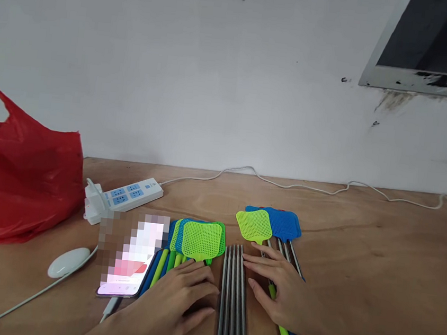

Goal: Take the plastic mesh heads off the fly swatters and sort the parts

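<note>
My left hand [184,296] lies over the left pile of fly swatters, its fingers slightly bent and the thumb apart. Lime, blue and green mesh heads show beyond it, topmost a lime swatter head [201,240]; several handles [160,267] lie to its left. Between my hands several grey metal rods [235,302] lie side by side, pointing away from me. My right hand [277,282] rests with fingers stretched and apart over a lime fly swatter [254,225], partly hiding its shaft. Beneath that swatter are blue swatters [284,224]. Neither hand is closed around anything.
A lit phone [126,277], partly pixelated, lies left of the swatters with a cable plugged in. Farther left are a white oval mouse-like object [68,262], a power strip [135,194] and a red plastic bag [26,179]. A white cord [297,186] runs along the wall.
</note>
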Motion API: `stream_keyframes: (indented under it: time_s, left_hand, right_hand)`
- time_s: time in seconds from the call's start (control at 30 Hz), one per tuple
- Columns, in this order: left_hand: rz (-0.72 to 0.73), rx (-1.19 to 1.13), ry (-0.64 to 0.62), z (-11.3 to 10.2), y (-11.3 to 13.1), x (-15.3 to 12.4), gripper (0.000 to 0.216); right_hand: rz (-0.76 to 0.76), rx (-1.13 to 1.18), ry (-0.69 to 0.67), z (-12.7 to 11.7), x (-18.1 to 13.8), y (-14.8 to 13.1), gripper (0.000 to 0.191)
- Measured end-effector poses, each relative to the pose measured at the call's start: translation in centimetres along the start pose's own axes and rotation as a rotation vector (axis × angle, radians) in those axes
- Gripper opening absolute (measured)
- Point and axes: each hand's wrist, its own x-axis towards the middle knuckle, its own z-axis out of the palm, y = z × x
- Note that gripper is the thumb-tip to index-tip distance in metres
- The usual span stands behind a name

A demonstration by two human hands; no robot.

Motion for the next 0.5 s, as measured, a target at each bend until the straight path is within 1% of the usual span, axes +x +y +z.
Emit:
stream_keyframes:
  time_s: [0.07,0.17,0.27,0.33,0.4,0.5]
  left_hand:
    - [0.0,0.001,0.006,0.0,0.0,0.0,0.014]
    - [-0.003,0.005,0.021,0.0,-0.1,0.1,0.015]
    - [0.015,0.01,0.036,0.0,-0.1,0.2,0.014]
    - [0.025,0.012,0.033,0.0,-0.2,0.2,0.013]
    - [0.02,0.01,0.023,0.0,-0.1,0.1,0.013]
    - [0.002,0.011,0.019,0.0,-0.1,0.1,0.015]
  right_hand:
    - [-0.013,-0.007,0.018,-0.2,0.2,-0.2,0.035]
    - [-0.008,-0.078,0.061,-0.7,0.7,-0.1,0.024]
    - [0.076,-0.262,0.17,-1.2,1.0,0.5,0.015]
    - [0.146,-0.401,0.225,-1.3,1.0,1.0,0.013]
    - [0.196,-0.49,0.228,-1.1,0.9,1.3,0.015]
    - [0.241,-0.517,0.181,-0.6,0.7,1.4,0.018]
